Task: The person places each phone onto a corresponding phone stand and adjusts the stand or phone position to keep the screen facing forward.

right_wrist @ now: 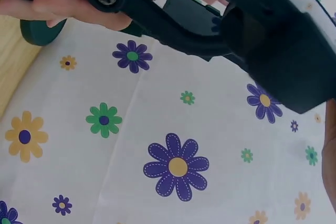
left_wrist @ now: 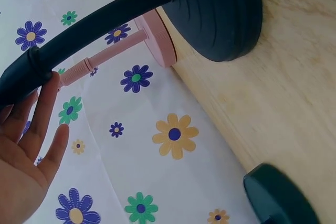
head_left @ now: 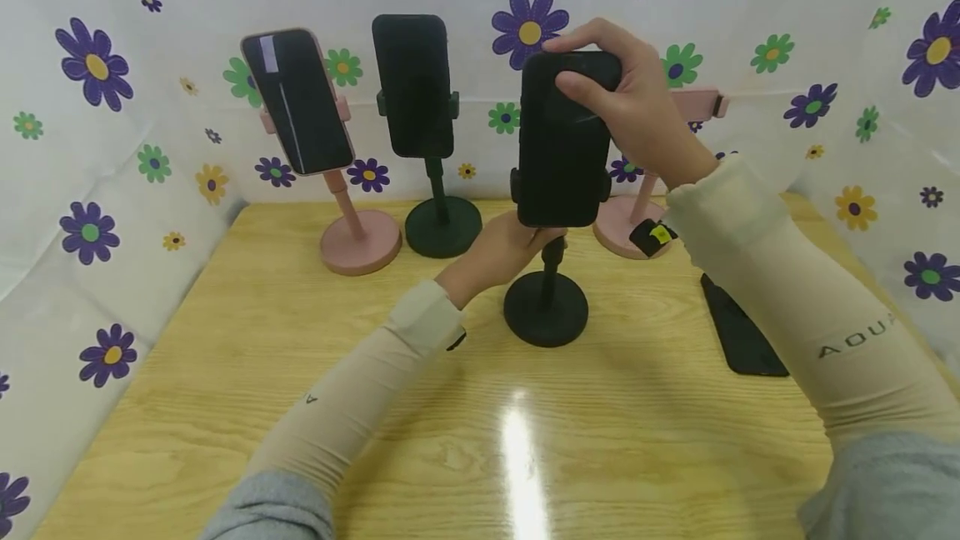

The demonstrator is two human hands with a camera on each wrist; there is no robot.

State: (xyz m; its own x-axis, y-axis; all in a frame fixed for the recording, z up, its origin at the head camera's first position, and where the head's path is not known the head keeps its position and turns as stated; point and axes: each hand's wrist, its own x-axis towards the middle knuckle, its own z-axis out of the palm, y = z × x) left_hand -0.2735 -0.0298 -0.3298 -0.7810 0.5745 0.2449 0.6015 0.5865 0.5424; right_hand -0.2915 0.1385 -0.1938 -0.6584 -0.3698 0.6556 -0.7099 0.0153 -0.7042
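Observation:
A black smartphone (head_left: pixel 564 157) stands upright in the side clamps of a black phone stand (head_left: pixel 546 315) at the middle of the table. My right hand (head_left: pixel 633 98) grips the phone's top right corner, its thumb on the screen. Below the phone, my left hand (head_left: pixel 498 250) holds the stand's stem near the joint; the phone hides part of its fingers. In the left wrist view that hand (left_wrist: pixel 26 156) has its fingertips at the black stem (left_wrist: pixel 105 19). From the right wrist, left-hand fingers (right_wrist: pixel 79 11) show around the stem under the clamp (right_wrist: pixel 289 59).
At the back left, a pink stand (head_left: pixel 360 242) and a dark green stand (head_left: pixel 444 227) each carry a phone. Behind my right hand is another pink stand (head_left: pixel 618 223), with a small black-and-yellow item (head_left: pixel 652 236) by its base. A dark phone (head_left: pixel 738 332) lies on the right.

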